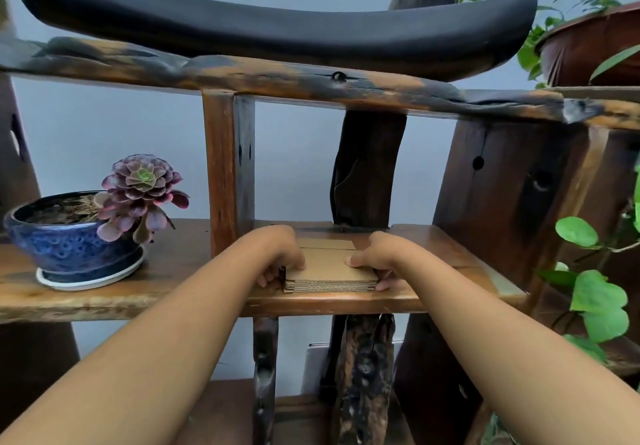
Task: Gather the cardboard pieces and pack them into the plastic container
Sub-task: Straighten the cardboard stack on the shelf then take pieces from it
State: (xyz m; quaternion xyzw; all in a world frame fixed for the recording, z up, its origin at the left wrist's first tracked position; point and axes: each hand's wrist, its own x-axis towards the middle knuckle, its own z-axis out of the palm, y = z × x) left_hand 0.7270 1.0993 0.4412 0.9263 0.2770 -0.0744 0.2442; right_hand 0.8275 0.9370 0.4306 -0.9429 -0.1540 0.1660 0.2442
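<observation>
A stack of several flat brown cardboard pieces (329, 269) lies on the wooden shelf board (433, 243), near its front edge. My left hand (277, 254) grips the stack's left side, fingers curled under the edge. On the stack's right side sits my right hand (379, 257), thumb on top and fingers below. Another cardboard piece (327, 243) lies flat just behind the stack. No plastic container is in view.
A blue ceramic pot (69, 240) with a purple succulent (142, 188) stands on the shelf to the left. A wooden post (221, 174) rises beside my left hand. Dark wooden uprights (367, 167) stand behind. Green leafy vines (595, 295) hang at right.
</observation>
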